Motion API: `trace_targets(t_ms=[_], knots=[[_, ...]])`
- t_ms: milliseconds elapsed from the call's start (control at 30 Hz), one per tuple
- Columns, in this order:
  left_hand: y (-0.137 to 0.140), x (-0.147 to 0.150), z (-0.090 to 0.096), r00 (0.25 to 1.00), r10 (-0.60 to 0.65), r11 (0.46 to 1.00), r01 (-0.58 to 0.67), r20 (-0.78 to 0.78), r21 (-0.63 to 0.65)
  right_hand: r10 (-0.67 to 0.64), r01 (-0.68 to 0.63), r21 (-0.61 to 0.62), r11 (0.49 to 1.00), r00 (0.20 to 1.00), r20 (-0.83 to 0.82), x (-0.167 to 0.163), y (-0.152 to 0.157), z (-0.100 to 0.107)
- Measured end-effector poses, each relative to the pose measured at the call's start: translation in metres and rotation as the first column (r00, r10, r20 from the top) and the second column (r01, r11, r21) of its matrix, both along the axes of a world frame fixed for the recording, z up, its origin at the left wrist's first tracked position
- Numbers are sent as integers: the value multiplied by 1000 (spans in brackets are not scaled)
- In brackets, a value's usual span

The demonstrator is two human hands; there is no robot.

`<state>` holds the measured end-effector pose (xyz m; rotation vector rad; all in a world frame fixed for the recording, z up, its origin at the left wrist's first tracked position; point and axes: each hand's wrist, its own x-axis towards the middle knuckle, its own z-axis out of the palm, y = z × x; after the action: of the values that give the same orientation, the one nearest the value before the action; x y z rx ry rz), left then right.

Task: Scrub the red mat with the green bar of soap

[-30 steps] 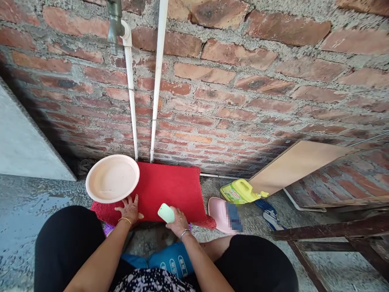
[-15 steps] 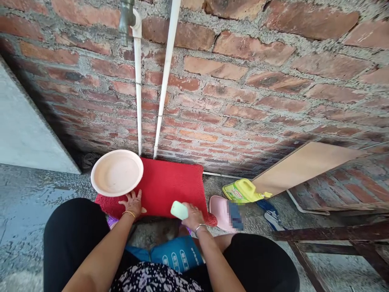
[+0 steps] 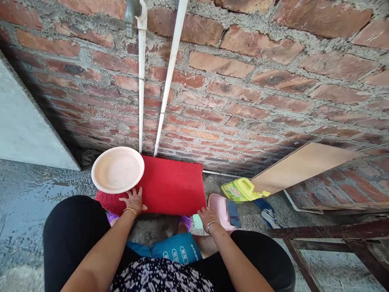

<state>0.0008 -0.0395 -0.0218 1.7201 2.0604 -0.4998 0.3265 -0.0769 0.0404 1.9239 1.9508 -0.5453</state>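
Observation:
A red mat (image 3: 173, 184) lies along the foot of the brick wall, with a cream basin (image 3: 118, 170) resting on its left end. My left hand (image 3: 135, 200) is spread flat on the mat, just in front of the basin's rim. At the mat's front right corner is my right hand (image 3: 208, 217), its fingertips touching the mat's edge. Beside and partly beneath that hand shows a pale green oblong, brush-like thing (image 3: 197, 222); the hand hides much of it, and its underside cannot be seen.
A pink dustpan-like object (image 3: 218, 207) lies right of the mat, near a yellow detergent jug (image 3: 240, 189). Blue-and-white footwear (image 3: 269, 215) sits beyond. White pipes (image 3: 141, 93) run down the wall. A dark wooden frame (image 3: 328, 231) stands at right, a pale slab (image 3: 30, 113) at left.
My right hand has moved right from the mat's front edge to its right corner, the pale green thing going with it. My left hand stays in place. The mat's front right corner looks different.

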Motion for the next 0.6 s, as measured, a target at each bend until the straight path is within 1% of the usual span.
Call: trace_targets(t_ms=[67,100,167,233,300,367,433,500,533,600], knots=[[0,0,1,1000,-1,1000,1,2,8,16,-16,-13,1000,1000,19,2,7,7],[-1,1,1,1000,0,1000,0,1,12,37,-37,-25,999,999,21,-3,12,9],[-1,1,3,1000,3,1000,-3,-2,15,73,-73,-36,997,997,1,-26,24,13],[-1,1,4,1000,12,1000,-12,-1,13,79,-80,-17,997,996,-46,-62,36,15],[-1,1,5,1000,18,1000,-18,5,10,50,-47,25,999,993,-110,-104,44,12],[0,0,6,1000,19,1000,-19,14,2,15,-4,67,998,986,-164,-144,48,5],[0,0,7,1000,13,1000,-13,27,-5,11,6,83,997,981,-195,-173,49,-4],[0,-1,6,999,9,1000,-8,34,-1,44,-28,85,996,980,-193,-186,49,-13],[0,-1,5,999,7,1000,-7,33,4,64,-49,85,995,981,-181,-185,50,-17],[0,-2,3,1000,7,1000,-7,27,15,70,-58,86,995,987,-144,-171,51,-23]])
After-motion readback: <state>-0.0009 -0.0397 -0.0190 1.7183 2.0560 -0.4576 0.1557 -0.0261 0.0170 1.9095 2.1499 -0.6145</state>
